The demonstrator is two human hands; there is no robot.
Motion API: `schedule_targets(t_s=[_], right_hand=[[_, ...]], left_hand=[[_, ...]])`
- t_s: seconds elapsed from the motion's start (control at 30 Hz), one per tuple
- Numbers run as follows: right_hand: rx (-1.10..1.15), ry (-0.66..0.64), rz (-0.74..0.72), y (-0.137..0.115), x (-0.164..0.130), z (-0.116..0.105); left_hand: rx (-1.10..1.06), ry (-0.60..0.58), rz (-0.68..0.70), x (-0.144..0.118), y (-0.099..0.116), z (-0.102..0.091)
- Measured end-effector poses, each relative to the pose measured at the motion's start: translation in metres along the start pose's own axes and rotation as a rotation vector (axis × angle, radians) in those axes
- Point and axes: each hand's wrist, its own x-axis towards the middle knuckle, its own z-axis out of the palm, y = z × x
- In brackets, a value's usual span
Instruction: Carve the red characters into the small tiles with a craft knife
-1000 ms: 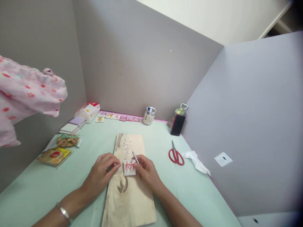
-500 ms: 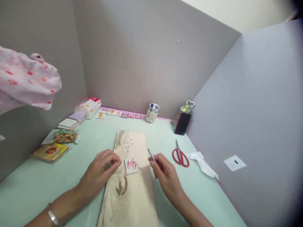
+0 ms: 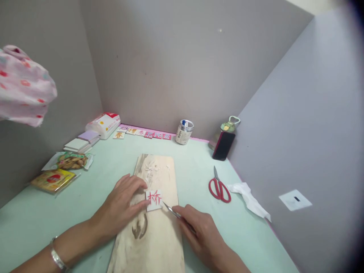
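Wears a shiny, silver-coloured, narrow bangle (image 3: 57,260) curving around the left forearm (image 3: 76,239); shows bare skin along the right forearm (image 3: 231,261).

L hand (image 3: 122,201) is now parting thumb & fingers, touching L edge of tile (image 3: 155,200) — R hand (image 3: 203,229) is now pointing knife (image 3: 171,212) nr its R edge.

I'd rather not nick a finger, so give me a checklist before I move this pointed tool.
1. Tile resting on the board: ok.
2. Pointed tool gripped in the right hand: ok.
3. Left hand at the tile's left side, tool tip near its right: ok.
4. Left hand pressing firmly: cannot tell.
5. Board free of pale scraps: not ok, some at its far end.
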Motion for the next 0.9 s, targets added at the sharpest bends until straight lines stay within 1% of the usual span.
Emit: schedule_targets(t_s=[0.1, 0.2, 0.3, 0.47, 0.7, 0.9], right_hand=[[-0.036, -0.018, 0.005, 0.000, 0.000, 0.003], [-0.047, -0.028, 0.016, 0.001, 0.002, 0.004], [-0.062, -0.065, 0.022, 0.002, 0.003, 0.002], [-0.094, -0.119, 0.001, -0.001, 0.005, -0.002], [-0.139, -0.038, -0.056, -0.008, 0.009, 0.000], [-0.126, -0.066, -0.028, -0.011, 0.010, 0.001]], left_hand=[[0.011, -0.047, 0.030, -0.005, 0.000, 0.013], [0.030, -0.071, 0.077, -0.010, -0.004, 0.019], [0.065, -0.078, 0.106, -0.014, -0.010, 0.019], [0.096, -0.089, 0.111, -0.019, -0.017, 0.017], [0.126, -0.106, 0.092, -0.020, -0.012, 0.017], [0.108, -0.099, 0.089, -0.020, -0.010, 0.017]])
